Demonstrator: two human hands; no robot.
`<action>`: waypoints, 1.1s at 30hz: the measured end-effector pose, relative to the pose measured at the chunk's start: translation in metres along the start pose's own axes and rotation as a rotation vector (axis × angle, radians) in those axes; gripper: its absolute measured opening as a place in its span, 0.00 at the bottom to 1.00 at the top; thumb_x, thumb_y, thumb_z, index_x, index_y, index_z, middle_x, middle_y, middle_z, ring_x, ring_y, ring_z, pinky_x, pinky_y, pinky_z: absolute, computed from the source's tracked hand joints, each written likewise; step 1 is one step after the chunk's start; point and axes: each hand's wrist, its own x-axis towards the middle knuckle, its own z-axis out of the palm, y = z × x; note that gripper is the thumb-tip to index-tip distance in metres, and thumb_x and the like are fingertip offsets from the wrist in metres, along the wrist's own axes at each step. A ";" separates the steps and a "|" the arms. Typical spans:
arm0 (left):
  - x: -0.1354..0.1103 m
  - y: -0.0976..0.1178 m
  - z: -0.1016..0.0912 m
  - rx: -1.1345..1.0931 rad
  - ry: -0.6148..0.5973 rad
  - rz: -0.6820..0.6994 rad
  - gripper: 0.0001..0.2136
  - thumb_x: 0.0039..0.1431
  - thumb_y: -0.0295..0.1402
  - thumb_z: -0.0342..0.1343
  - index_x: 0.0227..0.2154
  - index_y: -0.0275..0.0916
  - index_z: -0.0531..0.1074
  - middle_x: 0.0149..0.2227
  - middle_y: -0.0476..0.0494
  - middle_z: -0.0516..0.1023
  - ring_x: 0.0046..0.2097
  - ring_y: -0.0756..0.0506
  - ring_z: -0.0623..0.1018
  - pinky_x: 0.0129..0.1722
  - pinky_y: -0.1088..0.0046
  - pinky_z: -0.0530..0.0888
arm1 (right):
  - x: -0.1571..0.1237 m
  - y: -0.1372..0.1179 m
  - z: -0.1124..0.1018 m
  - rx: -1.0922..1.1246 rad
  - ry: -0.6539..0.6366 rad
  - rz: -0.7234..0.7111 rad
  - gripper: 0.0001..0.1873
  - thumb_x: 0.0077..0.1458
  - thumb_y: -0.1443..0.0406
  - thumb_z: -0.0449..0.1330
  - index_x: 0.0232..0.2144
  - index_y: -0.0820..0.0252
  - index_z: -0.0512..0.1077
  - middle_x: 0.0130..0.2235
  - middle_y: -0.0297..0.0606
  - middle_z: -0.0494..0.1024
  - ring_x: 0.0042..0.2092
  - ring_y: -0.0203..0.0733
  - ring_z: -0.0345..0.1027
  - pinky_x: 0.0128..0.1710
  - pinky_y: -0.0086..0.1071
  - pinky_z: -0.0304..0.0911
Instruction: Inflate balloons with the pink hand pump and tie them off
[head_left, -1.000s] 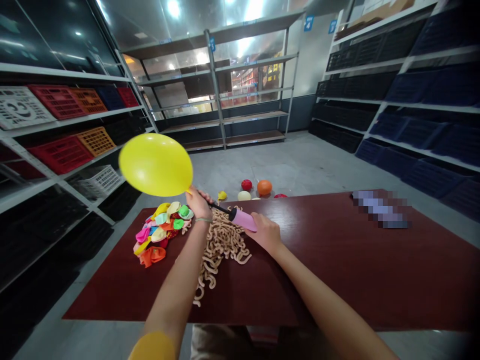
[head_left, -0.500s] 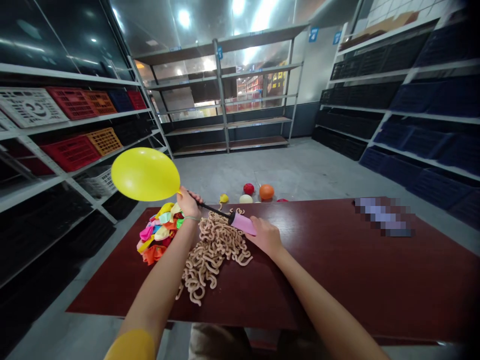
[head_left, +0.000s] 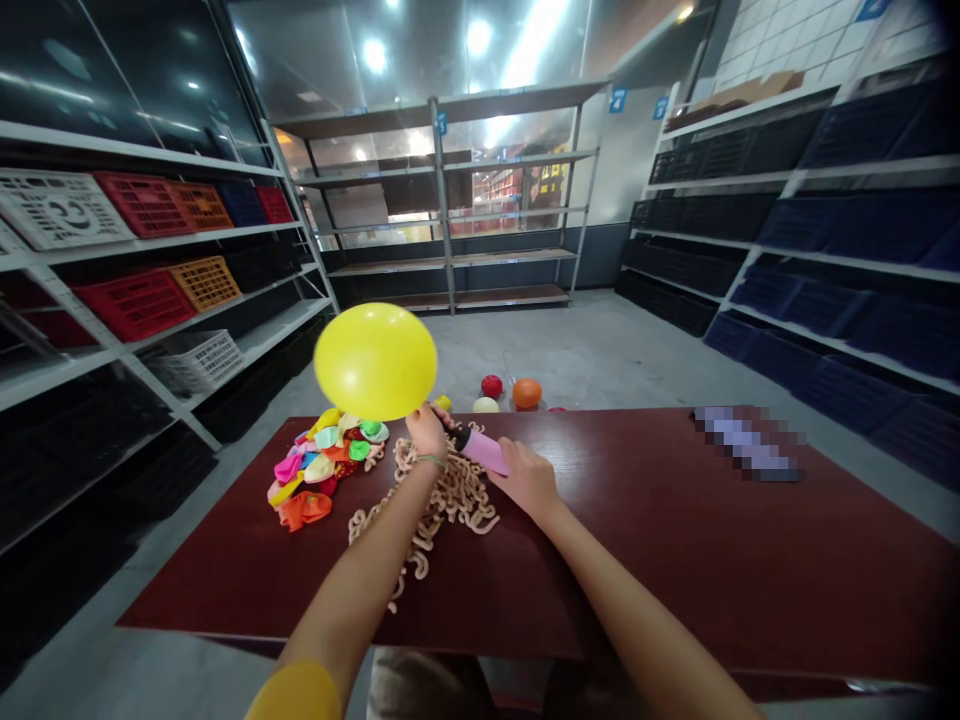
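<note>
"What's the left hand (head_left: 427, 432) doing?"

"Its fingers (head_left: 437, 413) are pinched narrow around the neck of a round yellow balloon (head_left: 375, 361), right where it meets the black nozzle of a pink hand pump (head_left: 486, 453). The inflated balloon sits up and to the left of the hand, above the far edge of the counter (head_left: 675, 540)."

"And the right hand (head_left: 527, 482)?"

"It's on the pink barrel of the pump, with its fingers (head_left: 499, 473) closed over it. The pump lies roughly level, and I can't tell whether it touches the counter."

"What's nearest them?"

"To the left of the left wrist, a heap of flat balloons (head_left: 322, 470) in pink, orange, green and yellow lies on the counter. Beneath the pump and left forearm is a tangle of beige looped strands (head_left: 457, 495), too knotted to identify exactly. A thin bracelet (head_left: 431, 460) circles the left wrist, and a yellow sleeve (head_left: 296, 695) covers the upper arm."

"Anything farther off?"

"A pixelated patch (head_left: 746, 442) hides something at the counter's far right. Beyond the far edge, a red balloon (head_left: 491, 386), an orange balloon (head_left: 526, 393) and a cream balloon (head_left: 485, 405) lie on the floor (head_left: 600, 340). Metal shelving (head_left: 255, 335) on the left carries a red crate (head_left: 135, 305), an orange crate (head_left: 204, 283) and a white crate (head_left: 195, 362), while dark crates (head_left: 825, 310) fill the shelves on the right"
</note>
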 end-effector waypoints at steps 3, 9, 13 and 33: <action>0.030 0.031 -0.016 -0.033 0.057 0.043 0.13 0.60 0.43 0.49 0.27 0.42 0.57 0.16 0.59 0.58 0.14 0.53 0.61 0.14 0.79 0.60 | 0.001 -0.002 0.001 -0.009 -0.020 -0.033 0.21 0.56 0.53 0.57 0.49 0.56 0.67 0.36 0.37 0.75 0.37 0.42 0.68 0.32 0.32 0.48; 0.046 0.049 -0.023 -0.063 0.120 0.122 0.10 0.64 0.42 0.44 0.32 0.43 0.56 0.17 0.58 0.57 0.15 0.54 0.61 0.15 0.79 0.59 | 0.006 -0.001 0.003 -0.022 -0.039 -0.016 0.21 0.54 0.53 0.58 0.48 0.55 0.67 0.37 0.38 0.75 0.37 0.42 0.67 0.32 0.32 0.47; 0.012 0.007 -0.011 -0.066 0.134 0.045 0.13 0.64 0.44 0.45 0.28 0.43 0.53 0.16 0.59 0.56 0.14 0.53 0.60 0.15 0.78 0.59 | 0.007 0.000 0.001 -0.043 -0.038 0.001 0.22 0.52 0.54 0.60 0.48 0.55 0.67 0.37 0.38 0.75 0.37 0.42 0.67 0.32 0.32 0.47; 0.012 0.017 0.001 -0.082 0.064 0.120 0.13 0.60 0.45 0.49 0.30 0.43 0.55 0.17 0.60 0.56 0.14 0.55 0.59 0.15 0.79 0.58 | 0.006 0.003 0.002 0.045 -0.022 0.027 0.22 0.54 0.54 0.58 0.49 0.56 0.67 0.38 0.39 0.75 0.38 0.43 0.67 0.32 0.31 0.48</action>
